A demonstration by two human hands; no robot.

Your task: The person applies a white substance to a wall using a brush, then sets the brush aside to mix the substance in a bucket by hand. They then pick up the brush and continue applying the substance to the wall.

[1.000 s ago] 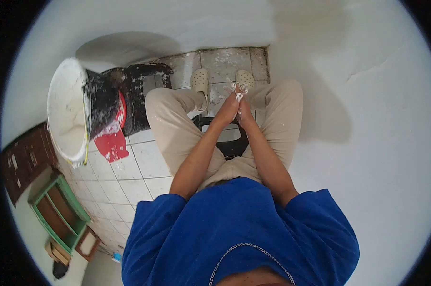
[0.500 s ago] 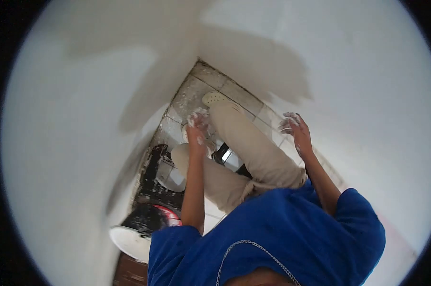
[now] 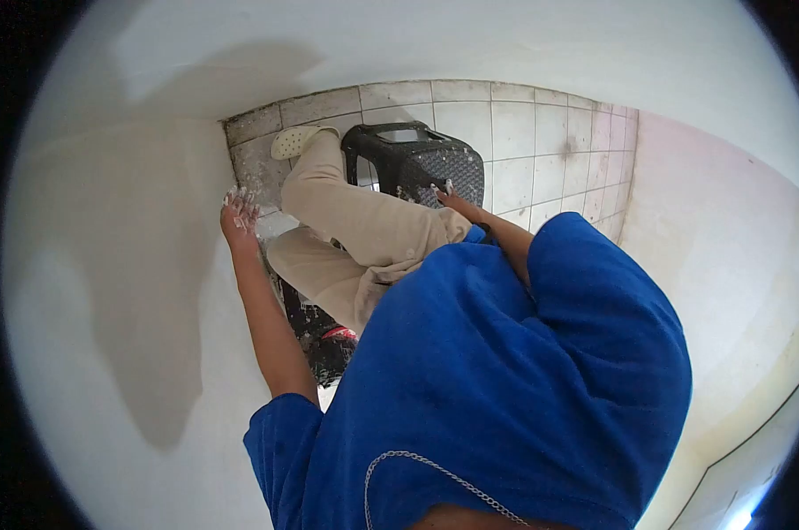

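Note:
My left hand (image 3: pixel 239 215) is smeared with white plaster, its fingers spread, and it hangs close to the white wall (image 3: pixel 108 265) at the left, holding nothing. My right hand (image 3: pixel 448 200) reaches back and rests its plaster-covered fingertips on the seat of a black plastic stool (image 3: pixel 417 159). My beige trouser legs and one cream clog (image 3: pixel 295 140) are between the hands. My blue shirt hides most of the right arm.
The tiled floor (image 3: pixel 541 150) runs to the right behind the stool. White plastered walls close in on the left, top and right. A plaster-spattered black and red bucket (image 3: pixel 329 340) shows partly below my legs.
My hands were clasped together in front of me, then came apart. The view has swung round; my right hand has dropped onto the stool and my left has moved toward the left wall.

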